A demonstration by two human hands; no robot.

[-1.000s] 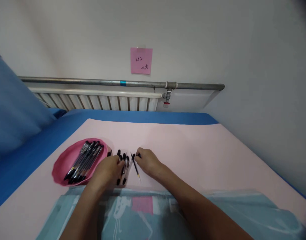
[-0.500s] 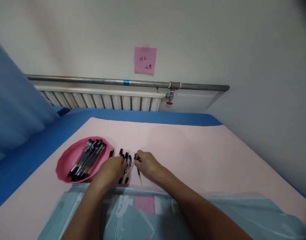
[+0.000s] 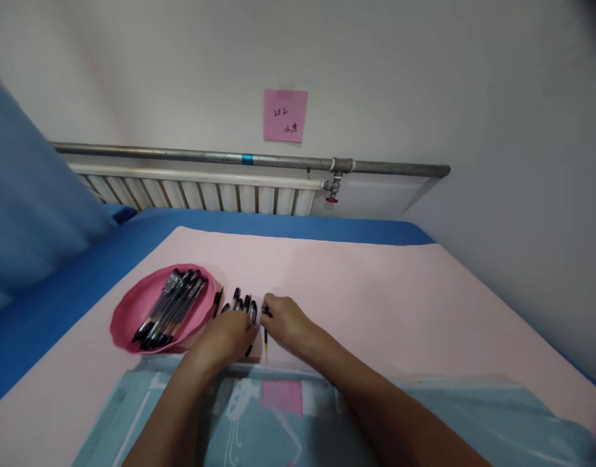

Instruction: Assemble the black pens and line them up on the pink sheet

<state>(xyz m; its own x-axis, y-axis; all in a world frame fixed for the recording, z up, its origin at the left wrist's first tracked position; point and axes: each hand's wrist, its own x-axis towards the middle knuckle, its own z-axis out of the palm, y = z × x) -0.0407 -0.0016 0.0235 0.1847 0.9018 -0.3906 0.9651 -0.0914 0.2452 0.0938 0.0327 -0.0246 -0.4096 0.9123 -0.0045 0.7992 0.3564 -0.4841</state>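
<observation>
My left hand is closed, its fingertips around a clear pen barrel, which slants up toward my other hand. My right hand pinches a thin black pen refill with a yellow band and a pale end that points down toward me. Its fingers also cover a small black piece, too hidden to name. Several black-capped pens lie beyond my left fingers, partly covered by them. Left of these stands a pink oval basket holding a bundle of clear pens with black caps.
A loose black part lies against the basket's right side. Pale pink cloth covers the surface, with blue along its far edge. Behind it are a radiator, a metal pipe and a red-handled valve. A blue curtain hangs at left.
My left hand has shifted right, closer to my right hand, and now covers more of the pen barrel. The refill under my right hand has swung slightly left and hangs straighter.
</observation>
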